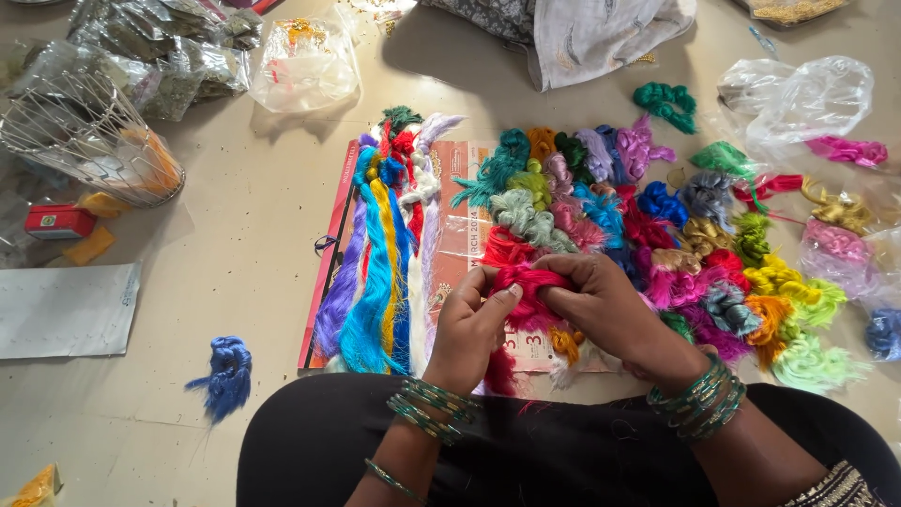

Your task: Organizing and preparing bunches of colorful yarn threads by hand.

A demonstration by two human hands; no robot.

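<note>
Head view: both hands worked at one bundle of bright pink thread [528, 291], held over the near edge of the calendar sheet [465, 235] on the floor. Left hand [469, 329] was clenched on the bundle's left end, thumb on top. Right hand [605, 305] was pinched on its right end, fingers curled over the strands. Green bangles [699, 399] sat on both wrists.

On the sheet's left half lay long straight skeins [375, 272] in purple, blue and yellow, side by side. On its right half and spilling past its right edge was a heap of small knotted thread bundles [657, 225] in many colours. A loose blue bundle [225, 371] lay on the floor left of the sheet, well apart. A wire basket [89, 136] lay tipped over far left of the sheet, with a small red box [58, 221] just beside it. Clear plastic bags [802, 99] lay beyond the sheet's far right.
</note>
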